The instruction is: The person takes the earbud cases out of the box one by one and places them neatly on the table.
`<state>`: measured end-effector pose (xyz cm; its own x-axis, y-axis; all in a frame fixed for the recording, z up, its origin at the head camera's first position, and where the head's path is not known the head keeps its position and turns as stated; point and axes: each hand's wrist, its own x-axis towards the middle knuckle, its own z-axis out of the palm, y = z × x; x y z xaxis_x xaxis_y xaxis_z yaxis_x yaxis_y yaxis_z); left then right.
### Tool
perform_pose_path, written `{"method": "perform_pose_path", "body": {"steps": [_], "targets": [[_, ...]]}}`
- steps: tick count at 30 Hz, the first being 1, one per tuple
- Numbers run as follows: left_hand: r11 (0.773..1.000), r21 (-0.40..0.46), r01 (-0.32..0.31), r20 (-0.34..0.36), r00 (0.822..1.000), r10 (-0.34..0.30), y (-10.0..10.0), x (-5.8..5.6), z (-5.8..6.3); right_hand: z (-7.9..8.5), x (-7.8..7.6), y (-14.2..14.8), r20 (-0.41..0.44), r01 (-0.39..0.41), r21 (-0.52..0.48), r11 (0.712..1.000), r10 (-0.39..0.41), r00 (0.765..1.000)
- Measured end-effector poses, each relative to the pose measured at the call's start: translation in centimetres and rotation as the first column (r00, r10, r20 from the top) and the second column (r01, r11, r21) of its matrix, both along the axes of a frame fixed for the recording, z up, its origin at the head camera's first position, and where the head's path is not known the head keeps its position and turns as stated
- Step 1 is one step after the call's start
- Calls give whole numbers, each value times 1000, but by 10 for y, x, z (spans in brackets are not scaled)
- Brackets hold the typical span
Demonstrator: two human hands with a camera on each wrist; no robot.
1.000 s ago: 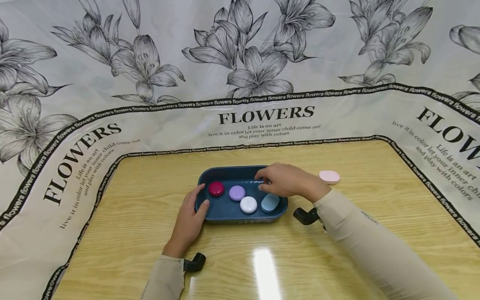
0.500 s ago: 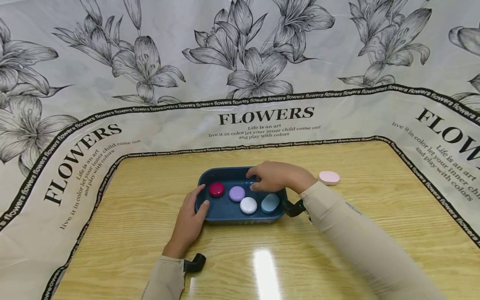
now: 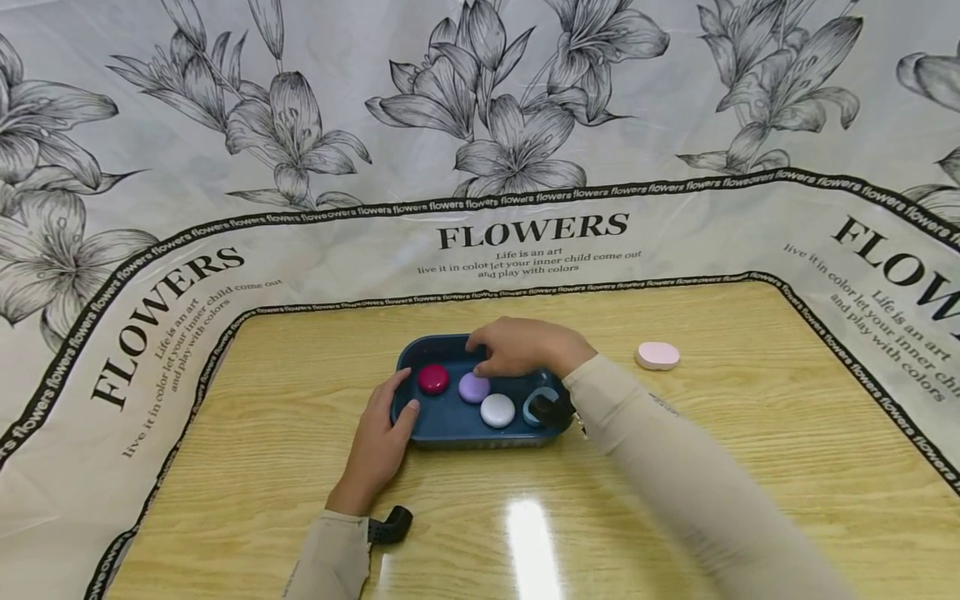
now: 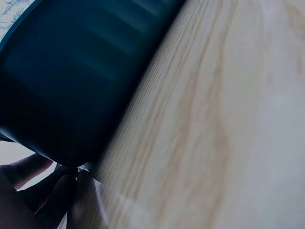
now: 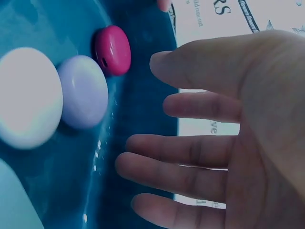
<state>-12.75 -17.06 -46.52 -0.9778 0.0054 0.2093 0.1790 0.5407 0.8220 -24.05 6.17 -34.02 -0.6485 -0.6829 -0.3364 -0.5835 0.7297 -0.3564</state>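
A dark blue rounded tray (image 3: 450, 427) sits on the table. In it lie a crimson disc-like piece (image 3: 432, 379), a lilac one (image 3: 474, 387), a white one (image 3: 497, 411) and a light blue one (image 5: 14, 205). My left hand (image 3: 378, 442) holds the tray's left end, thumb over the rim; in the left wrist view its fingers (image 4: 55, 195) lie against the outside. My right hand (image 3: 517, 346) reaches over the tray's far side near the lilac piece. Seen from the right wrist, its fingers (image 5: 176, 174) are extended, holding nothing, apart from the pieces.
A pale pink oval piece (image 3: 657, 356) lies on the wooden table (image 3: 270, 467), right of the tray. A flower-printed cloth (image 3: 337, 258) borders the table at the back and sides. A black wrist camera mount (image 3: 551, 408) on the right arm covers part of the light blue piece.
My right hand has moved left across the tray, from its right end to above the lilac piece. The left hand, the tray and the pieces have stayed in place.
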Motion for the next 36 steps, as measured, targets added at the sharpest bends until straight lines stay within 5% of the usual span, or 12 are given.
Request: {"method": "perform_pose_path", "body": {"steps": [13,36], "targets": [[1000,10,-2,3,1000,2,-1,1,-3,-17,-4,-34,-67,-35,17,999,36,997],[1000,6,6,9,1000,-6,-2,-2,-1,-23,-6,-61,-102,-56,110,992,67,992]]}}
